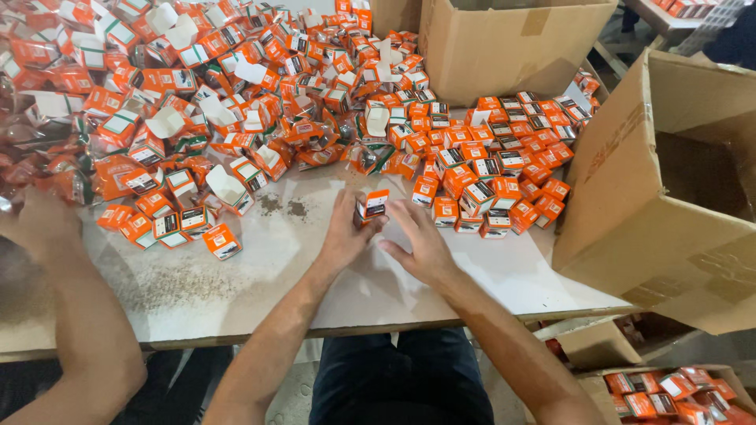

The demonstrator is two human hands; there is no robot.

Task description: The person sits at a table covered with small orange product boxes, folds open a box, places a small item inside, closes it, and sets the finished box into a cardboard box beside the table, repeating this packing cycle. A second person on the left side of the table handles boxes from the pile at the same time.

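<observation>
Two hands meet just in front of you on the white table (pixel 260 275): your left hand (pixel 344 236) pinches a small orange box (pixel 372 205) at its fingertips, while your right hand (pixel 421 244) rests beside it with fingers loose, closed on nothing. Beyond lie neat rows of shut boxes (pixel 504 169), then a jumbled heap (pixel 197 86). A co-worker's arm (pixel 79 315) lies at left; tilted carton (pixel 669 189) at right.

Small orange boxes (pixel 315 118): too many to count. Large cardboard cartons (pixel 504 47): two on table (pixel 236 275).
</observation>
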